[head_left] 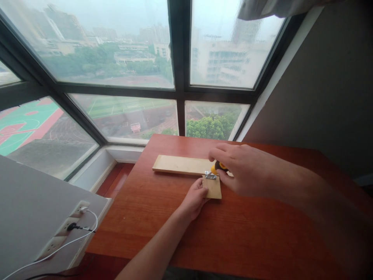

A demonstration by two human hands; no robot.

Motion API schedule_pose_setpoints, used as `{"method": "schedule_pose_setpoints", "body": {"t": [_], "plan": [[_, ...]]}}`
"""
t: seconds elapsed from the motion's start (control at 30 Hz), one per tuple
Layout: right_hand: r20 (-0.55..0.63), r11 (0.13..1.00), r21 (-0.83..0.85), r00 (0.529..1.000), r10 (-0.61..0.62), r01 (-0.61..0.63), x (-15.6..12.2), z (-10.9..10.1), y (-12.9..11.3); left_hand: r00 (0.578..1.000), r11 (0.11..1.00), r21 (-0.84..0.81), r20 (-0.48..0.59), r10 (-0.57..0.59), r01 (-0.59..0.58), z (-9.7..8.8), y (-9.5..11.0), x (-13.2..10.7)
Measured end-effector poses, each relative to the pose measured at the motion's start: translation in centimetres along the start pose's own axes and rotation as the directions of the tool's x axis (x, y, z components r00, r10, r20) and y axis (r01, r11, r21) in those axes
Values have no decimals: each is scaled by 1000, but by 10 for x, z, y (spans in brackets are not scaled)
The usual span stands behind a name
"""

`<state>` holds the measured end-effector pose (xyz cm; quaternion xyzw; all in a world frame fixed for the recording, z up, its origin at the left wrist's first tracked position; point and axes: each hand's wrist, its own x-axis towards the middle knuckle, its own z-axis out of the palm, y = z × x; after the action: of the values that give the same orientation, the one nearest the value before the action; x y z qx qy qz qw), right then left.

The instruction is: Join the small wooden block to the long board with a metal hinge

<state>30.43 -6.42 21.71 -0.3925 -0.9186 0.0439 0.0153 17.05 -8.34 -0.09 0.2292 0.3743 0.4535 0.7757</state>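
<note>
My left hand (196, 198) grips a small wooden board (214, 189) by its left edge, thumb on top. A shiny metal hinge-like fitting (210, 175) sits on the board's far edge; its exact form is too small to tell. My right hand (236, 163) is closed around a stubby yellow-and-black screwdriver (220, 166), its handle tilted just above the metal fitting. The screwdriver's tip is hidden, so I cannot tell whether it touches a screw. Just behind lies a long pale wooden plank (180, 164), flat on the table, its right end covered by my right hand.
The reddish-brown wooden table (140, 217) stands by large dark-framed windows (180, 93). At the lower left, a low wall carries sockets (65, 226) with a white cable (94, 221) and a black plug (72, 226). A dark wall rises on the right.
</note>
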Motion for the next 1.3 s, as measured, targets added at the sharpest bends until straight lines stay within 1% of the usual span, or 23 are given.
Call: {"method": "schedule_pose_setpoints", "body": {"t": [0.1, 0.2, 0.3, 0.37, 0.43, 0.5, 0.6, 0.67, 0.8, 0.87, 0.93, 1.03, 1.1, 1.17, 1.23, 1.3], "plan": [[-33, 1000, -27, 999, 13, -14, 4, -2, 6, 1000, 1000, 14, -18, -10, 10, 0, 0, 0], [-81, 993, -107, 996, 35, -44, 8, 1, 10, 999, 1000, 17, -37, -19, 20, 0, 1, -1], [-139, 964, -228, 985, 104, -134, 9, 6, 11, 999, 1000, 11, -37, -22, 22, 0, 1, -1], [-157, 949, -251, 976, 154, -190, 8, 9, 12, 999, 1000, 13, -37, -22, 22, 0, 1, -1], [-139, 957, -217, 977, 164, -192, 6, 12, 13, 999, 1000, 12, -41, -22, 22, 0, 1, -2], [-111, 974, -158, 983, 145, -162, 4, 15, 17, 999, 1000, 3, -42, -23, 23, 1, 1, -2], [-107, 982, -97, 983, 150, -161, 3, 17, 23, 999, 1000, -6, -39, -26, 25, 1, 2, -2], [-112, 977, -105, 978, 175, -187, 3, 18, 26, 999, 1000, -4, -38, -27, 26, 1, 2, -3], [-136, 945, -177, 958, 254, -276, 1, 20, 30, 999, 1000, 11, -47, -25, 26, 2, 4, -4], [-149, 943, -162, 952, 267, -290, -1, 20, 31, 998, 999, 20, -51, -28, 29, 2, 4, -4], [-144, 963, -94, 961, 236, -251, -4, 21, 33, 998, 999, 25, -50, -31, 33, 2, 4, -4], [-125, 987, 45, 979, 161, -156, -9, 24, 37, 998, 999, 28, -48, -33, 34, 2, 4, -3], [-140, 986, 93, 979, 148, -136, -10, 28, 40, 998, 999, 28, -49, -31, 33, 2, 3, -3], [-173, 983, 71, 968, 180, -170, -10, 32, 40, 998, 999, 27, -51, -30, 32, 2, 3, -3], [-203, 969, -10, 949, 242, -249, -10, 35, 39, 998, 999, 21, -53, -29, 31, 2, 3, -4], [-227, 936, -95, 923, 311, -339, -10, 36, 36, 998, 1000, 11, -52, -28, 29, 1, 3, -3]]}}
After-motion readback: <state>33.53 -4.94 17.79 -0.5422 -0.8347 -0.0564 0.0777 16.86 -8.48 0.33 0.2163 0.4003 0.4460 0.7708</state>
